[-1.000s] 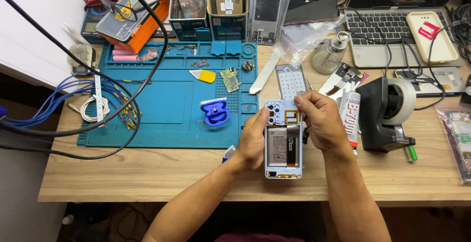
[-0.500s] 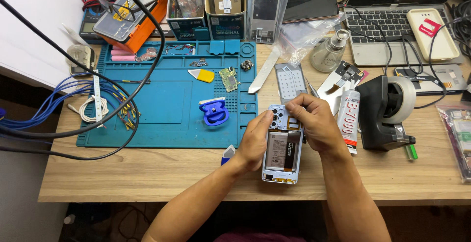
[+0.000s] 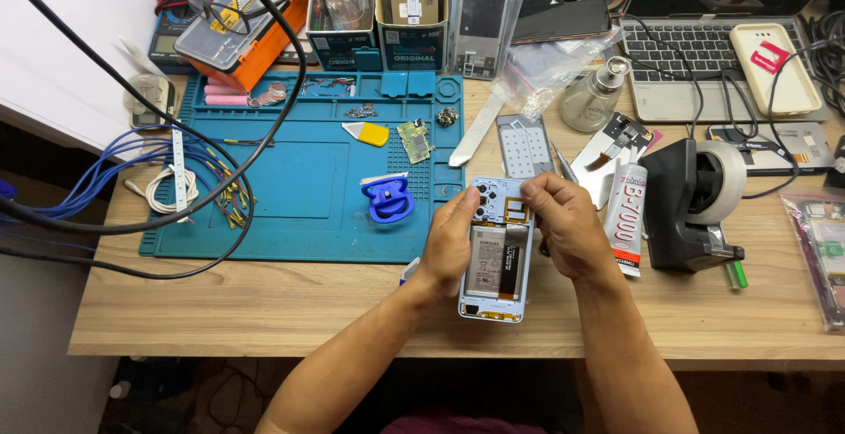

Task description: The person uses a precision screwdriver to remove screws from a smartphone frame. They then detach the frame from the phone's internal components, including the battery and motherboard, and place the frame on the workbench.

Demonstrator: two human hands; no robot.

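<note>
— While the head view looks straight down, what do the hands have?

— An opened phone (image 3: pixel 495 249) with its back off, battery showing, lying lengthwise on the wooden desk (image 3: pixel 264 311) near the front edge. The left hand (image 3: pixel 449 245) is closed along the phone's left side, thumb over the frame. The right hand (image 3: pixel 563 227) curls over the upper right corner, fingertips pinched at the top edge beside the camera holes; whether anything small sits between them, I cannot tell.

— How close is the phone to the blue mat?

— Just right of the mat (image 3: pixel 290 179), its upper left corner at the mat's right border. A blue suction cup (image 3: pixel 389 198) sits on the mat just left of the left hand.

— And on the right side?

— Tighter. A white glue tube (image 3: pixel 627 218) lies just beside the right hand, and a black tape dispenser (image 3: pixel 700 201) stands right of that. Behind the phone, a grey plate with holes (image 3: pixel 524 145) and a white pry tool (image 3: pixel 480 137) lie close.

— Where is there free room?

— In front: bare wood runs along the desk's near edge on both sides of the forearms. At the left, blue wires (image 3: pixel 114 170) and black cables (image 3: pixel 176 108) crowd the mat's edge. A laptop (image 3: pixel 704 47) fills the far right corner.
</note>
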